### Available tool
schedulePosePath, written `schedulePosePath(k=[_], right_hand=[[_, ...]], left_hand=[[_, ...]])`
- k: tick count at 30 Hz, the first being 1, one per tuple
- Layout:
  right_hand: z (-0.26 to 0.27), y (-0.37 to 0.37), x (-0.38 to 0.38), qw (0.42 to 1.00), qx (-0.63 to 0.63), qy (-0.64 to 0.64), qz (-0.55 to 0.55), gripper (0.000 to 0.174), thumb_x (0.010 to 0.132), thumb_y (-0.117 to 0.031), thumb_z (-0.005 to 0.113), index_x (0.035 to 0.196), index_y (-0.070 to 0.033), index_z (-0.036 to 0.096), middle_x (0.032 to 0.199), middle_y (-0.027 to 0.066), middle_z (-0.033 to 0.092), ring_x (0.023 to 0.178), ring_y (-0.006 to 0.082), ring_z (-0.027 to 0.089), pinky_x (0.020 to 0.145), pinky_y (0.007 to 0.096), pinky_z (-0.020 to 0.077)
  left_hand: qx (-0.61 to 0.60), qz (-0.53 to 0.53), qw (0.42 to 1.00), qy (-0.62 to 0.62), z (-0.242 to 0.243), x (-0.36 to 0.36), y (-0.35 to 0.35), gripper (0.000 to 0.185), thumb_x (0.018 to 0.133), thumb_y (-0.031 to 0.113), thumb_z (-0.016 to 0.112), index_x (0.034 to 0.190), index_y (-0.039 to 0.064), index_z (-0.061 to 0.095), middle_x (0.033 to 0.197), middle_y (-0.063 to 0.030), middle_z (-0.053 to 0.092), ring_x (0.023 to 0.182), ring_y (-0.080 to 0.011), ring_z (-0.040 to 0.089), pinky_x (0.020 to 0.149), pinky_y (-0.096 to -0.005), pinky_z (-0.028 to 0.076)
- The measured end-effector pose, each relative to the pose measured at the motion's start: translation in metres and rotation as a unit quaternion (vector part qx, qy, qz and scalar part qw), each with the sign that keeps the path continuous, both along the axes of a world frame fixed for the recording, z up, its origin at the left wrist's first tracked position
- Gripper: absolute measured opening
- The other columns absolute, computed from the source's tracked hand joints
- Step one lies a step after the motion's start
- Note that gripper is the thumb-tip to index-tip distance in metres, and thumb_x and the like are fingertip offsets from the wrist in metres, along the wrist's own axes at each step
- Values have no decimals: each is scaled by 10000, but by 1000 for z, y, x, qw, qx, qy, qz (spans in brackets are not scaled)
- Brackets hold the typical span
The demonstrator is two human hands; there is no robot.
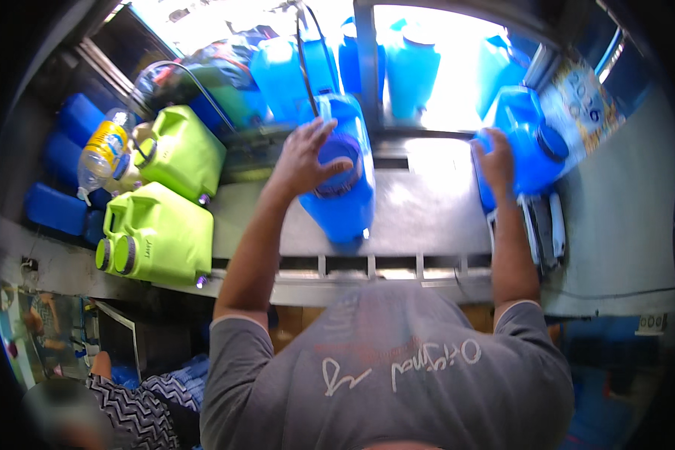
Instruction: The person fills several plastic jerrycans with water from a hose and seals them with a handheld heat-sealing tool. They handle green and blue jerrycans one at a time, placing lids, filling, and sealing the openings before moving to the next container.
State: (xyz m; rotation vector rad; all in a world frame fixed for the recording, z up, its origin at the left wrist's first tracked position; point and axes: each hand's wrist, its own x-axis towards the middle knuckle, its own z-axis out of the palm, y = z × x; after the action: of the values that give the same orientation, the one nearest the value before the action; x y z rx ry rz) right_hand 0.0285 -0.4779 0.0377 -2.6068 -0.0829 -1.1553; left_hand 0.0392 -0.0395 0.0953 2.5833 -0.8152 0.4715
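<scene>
On the steel counter (422, 219) a blue plastic water jug (340, 216) stands in front of me, its wide round mouth or cap ringed by a dark band. My left hand (306, 160) is over that ring, fingers spread and thumb across it; whether it presses on the jug is unclear. Behind the hand a thin dark hose (305, 62) comes down to the jug's back end. My right hand (496, 160) is against the left side of another blue jug (523, 149) with a dark blue cap. Motion blur hides how firmly those fingers hold it.
Lime-green jugs (171, 236) with taps stand left, beside a clear plastic bottle (102, 149) with a yellow label. More blue jugs (410, 73) line the window behind. A slotted edge (346, 267) fronts the counter. Another person (140, 410) is at lower left.
</scene>
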Motion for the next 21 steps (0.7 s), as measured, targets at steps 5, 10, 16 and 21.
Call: schedulePosePath(k=[5,10,16,21], right_hand=[[-35,-168,-121,887,-70,192,-413,593,862,-419,693,1359,-130,546,1308,199,587,1196,384,565,995,475,473],[-95,-230,-198,797,81,408,-437,737,894,-448,645,1512,-167,360,1399,226,526,1276,427,515,1051,486,442],[-141,-267,-208,836,92,348,-413,738,901,-476,640,1472,-73,405,1420,225,517,1287,409,518,1063,490,425],[-146,-295,-195,821,118,366,-422,759,885,-482,654,1419,14,441,1395,271,521,1281,431,517,1078,485,407]], left_hand=[[120,-16,987,105,-4,8,-24,908,791,791,563,1442,159,519,1497,-191,451,1410,-388,367,1181,-483,259],[64,-20,995,76,-5,12,-26,943,784,825,531,1469,178,486,1525,-189,416,1432,-397,335,1187,-503,242],[134,0,985,108,-9,14,-28,998,767,885,445,1497,204,442,1543,-187,390,1445,-408,311,1188,-537,221],[64,4,995,78,-10,14,-22,996,771,886,433,1498,206,441,1538,-204,390,1446,-414,308,1184,-538,229]])
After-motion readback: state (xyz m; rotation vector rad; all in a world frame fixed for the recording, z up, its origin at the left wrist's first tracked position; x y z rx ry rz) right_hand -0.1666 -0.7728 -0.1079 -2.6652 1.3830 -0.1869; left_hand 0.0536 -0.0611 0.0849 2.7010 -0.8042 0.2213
